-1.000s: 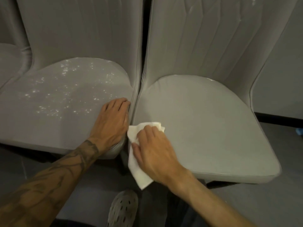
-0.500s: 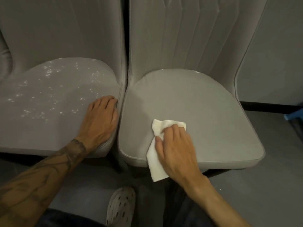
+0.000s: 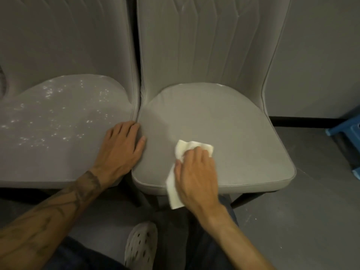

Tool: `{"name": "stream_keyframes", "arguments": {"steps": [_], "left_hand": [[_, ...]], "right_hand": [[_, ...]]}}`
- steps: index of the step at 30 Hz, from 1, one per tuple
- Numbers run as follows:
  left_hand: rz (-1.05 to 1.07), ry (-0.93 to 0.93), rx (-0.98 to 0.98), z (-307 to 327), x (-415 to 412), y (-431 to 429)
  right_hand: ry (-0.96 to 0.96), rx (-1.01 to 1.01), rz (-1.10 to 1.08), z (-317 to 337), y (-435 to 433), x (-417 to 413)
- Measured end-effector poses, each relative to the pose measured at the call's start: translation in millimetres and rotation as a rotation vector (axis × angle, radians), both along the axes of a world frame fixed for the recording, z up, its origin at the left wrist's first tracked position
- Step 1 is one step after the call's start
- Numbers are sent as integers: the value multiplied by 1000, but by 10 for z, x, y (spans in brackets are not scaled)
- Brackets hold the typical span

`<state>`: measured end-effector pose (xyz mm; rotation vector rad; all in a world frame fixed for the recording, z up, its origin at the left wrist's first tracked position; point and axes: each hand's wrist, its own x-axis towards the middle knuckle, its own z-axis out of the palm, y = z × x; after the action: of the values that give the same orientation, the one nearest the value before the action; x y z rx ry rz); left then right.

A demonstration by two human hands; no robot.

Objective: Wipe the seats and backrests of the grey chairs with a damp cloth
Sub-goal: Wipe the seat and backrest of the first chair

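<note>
Two grey chairs stand side by side, the left chair (image 3: 58, 114) speckled with shiny spots, the right chair (image 3: 224, 117) matte. One white cloth (image 3: 191, 148) lies at 7 o'clock on the right seat, gripped under the right hand (image 3: 196, 178)'s curled fingers; the left hand (image 3: 120, 151) lies flat at the left seat's 4 o'clock edge. Both backrests are cropped at 12 o'clock, as are one blue stool (image 3: 348, 131) at 3 and one clog (image 3: 141, 248) at 6.

cloth (image 3: 191, 148) on right seat (image 3: 224, 123) | left seat (image 3: 58, 143) just beside | stool (image 3: 348, 131) far right
</note>
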<state>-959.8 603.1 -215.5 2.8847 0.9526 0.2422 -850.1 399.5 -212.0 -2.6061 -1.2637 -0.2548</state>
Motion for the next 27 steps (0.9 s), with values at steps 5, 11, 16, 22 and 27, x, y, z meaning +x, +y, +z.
{"name": "stream_keyframes", "arguments": {"steps": [5,11,16,22,27], "left_hand": [[0,-8,-13,1,0,-24],[-14,-27,14,7,-24,-18],[-10,-50,2,22,-18,-35],[-7,-14,1,34,-25,-32],[-26,-7,51,38,25,41]], "right_hand": [[0,61,206,-54,289,-200],[-158,4,-27,-35,-810,878],[-128,-25,-201,28,-701,956],[3,19,171,-10,460,369],[-48,-127,108,1,518,1191]]}}
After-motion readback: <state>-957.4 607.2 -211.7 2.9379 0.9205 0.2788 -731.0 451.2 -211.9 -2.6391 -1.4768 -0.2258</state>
